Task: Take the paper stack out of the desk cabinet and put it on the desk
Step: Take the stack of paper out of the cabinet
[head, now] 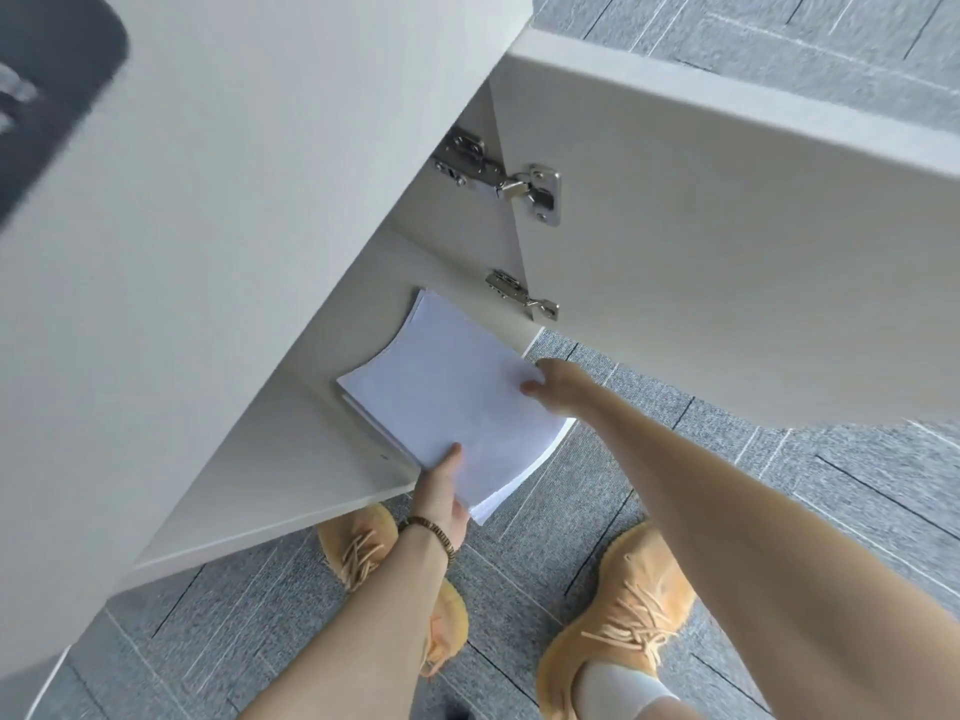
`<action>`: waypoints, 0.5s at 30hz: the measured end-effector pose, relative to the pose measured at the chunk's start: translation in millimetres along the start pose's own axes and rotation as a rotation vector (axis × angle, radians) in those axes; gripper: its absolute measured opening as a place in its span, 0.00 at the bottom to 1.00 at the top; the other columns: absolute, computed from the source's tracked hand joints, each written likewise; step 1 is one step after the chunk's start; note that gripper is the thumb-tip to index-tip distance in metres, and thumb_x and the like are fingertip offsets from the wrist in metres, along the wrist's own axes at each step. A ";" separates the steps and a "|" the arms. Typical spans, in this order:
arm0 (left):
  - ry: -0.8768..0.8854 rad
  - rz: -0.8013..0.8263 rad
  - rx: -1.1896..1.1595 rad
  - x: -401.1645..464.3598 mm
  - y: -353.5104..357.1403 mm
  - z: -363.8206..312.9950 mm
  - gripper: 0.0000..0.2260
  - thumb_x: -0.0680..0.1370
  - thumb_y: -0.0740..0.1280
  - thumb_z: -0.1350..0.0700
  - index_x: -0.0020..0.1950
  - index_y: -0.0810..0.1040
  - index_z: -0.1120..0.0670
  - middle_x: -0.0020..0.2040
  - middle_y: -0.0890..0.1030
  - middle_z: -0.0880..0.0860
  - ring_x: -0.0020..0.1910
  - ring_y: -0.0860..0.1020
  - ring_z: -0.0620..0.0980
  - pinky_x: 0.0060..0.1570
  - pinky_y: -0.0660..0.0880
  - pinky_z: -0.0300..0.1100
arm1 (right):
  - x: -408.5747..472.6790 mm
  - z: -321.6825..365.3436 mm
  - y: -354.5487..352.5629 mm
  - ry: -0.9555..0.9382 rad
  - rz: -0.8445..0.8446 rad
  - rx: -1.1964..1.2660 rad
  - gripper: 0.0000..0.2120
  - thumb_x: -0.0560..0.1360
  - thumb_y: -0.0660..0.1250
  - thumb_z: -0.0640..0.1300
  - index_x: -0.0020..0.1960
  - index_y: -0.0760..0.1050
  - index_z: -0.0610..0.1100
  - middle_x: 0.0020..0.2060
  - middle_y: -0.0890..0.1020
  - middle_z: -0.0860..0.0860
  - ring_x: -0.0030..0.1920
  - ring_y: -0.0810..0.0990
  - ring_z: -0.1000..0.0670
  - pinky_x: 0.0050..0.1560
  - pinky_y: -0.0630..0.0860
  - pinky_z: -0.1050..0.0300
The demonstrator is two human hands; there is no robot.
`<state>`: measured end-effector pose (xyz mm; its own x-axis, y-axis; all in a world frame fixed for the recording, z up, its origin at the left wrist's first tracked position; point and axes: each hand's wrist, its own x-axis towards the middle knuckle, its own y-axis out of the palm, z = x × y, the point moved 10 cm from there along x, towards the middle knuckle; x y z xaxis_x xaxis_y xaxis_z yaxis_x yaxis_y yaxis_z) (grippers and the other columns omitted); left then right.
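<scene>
A white paper stack [447, 392] lies half out of the open desk cabinet, its near edge hanging past the cabinet floor [291, 459]. My left hand [441, 491] grips the stack's near left corner, thumb on top. At the stack's right edge, my right hand [558, 389] pinches it, thumb on the top sheet. The stack bows slightly between the two hands. The white desk top [234, 174] fills the upper left, above the cabinet.
The cabinet door [727, 252] stands swung open on the right, held by two metal hinges [498, 174]. A dark object [47, 85] lies on the desk at far left. My orange shoes [634, 605] stand on grey carpet tiles below.
</scene>
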<state>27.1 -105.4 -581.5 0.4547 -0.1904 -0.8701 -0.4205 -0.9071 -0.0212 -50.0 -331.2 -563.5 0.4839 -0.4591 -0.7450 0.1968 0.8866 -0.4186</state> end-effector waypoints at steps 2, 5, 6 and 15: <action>-0.014 -0.038 0.030 -21.9 -0.5 -3.3 0.17 0.78 0.69 0.53 0.65 0.78 0.55 0.60 0.84 0.57 0.58 0.82 0.59 0.61 0.77 0.56 | -25.7 3.9 -4.2 0.002 -0.017 0.003 0.18 0.80 0.63 0.49 0.64 0.75 0.40 0.55 0.81 0.40 0.61 0.78 0.40 0.49 0.70 0.56; 0.027 -0.026 0.073 -67.3 4.5 -14.4 0.18 0.77 0.69 0.52 0.65 0.77 0.56 0.58 0.84 0.57 0.57 0.83 0.60 0.53 0.80 0.54 | -79.9 9.7 -18.7 0.013 -0.059 0.016 0.17 0.80 0.63 0.49 0.64 0.75 0.41 0.54 0.81 0.41 0.58 0.80 0.40 0.51 0.75 0.54; 0.036 -0.017 0.099 -85.0 7.0 -19.0 0.16 0.77 0.69 0.52 0.63 0.77 0.56 0.56 0.84 0.57 0.55 0.82 0.61 0.55 0.79 0.55 | -99.8 11.8 -25.7 0.014 -0.072 0.019 0.17 0.80 0.62 0.49 0.64 0.74 0.41 0.55 0.81 0.42 0.56 0.81 0.41 0.52 0.76 0.53; 0.172 0.158 0.243 -275.3 21.0 -43.6 0.16 0.73 0.75 0.53 0.59 0.79 0.55 0.57 0.85 0.56 0.53 0.83 0.58 0.52 0.81 0.54 | -301.4 5.7 -114.6 0.038 -0.189 0.161 0.08 0.75 0.65 0.47 0.47 0.77 0.41 0.42 0.79 0.45 0.41 0.78 0.45 0.42 0.71 0.56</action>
<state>-72.6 -88.4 -320.9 0.4864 -0.4008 -0.7764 -0.6617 -0.7493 -0.0277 -213.6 -294.1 -288.0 0.3937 -0.6167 -0.6817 0.4158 0.7809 -0.4663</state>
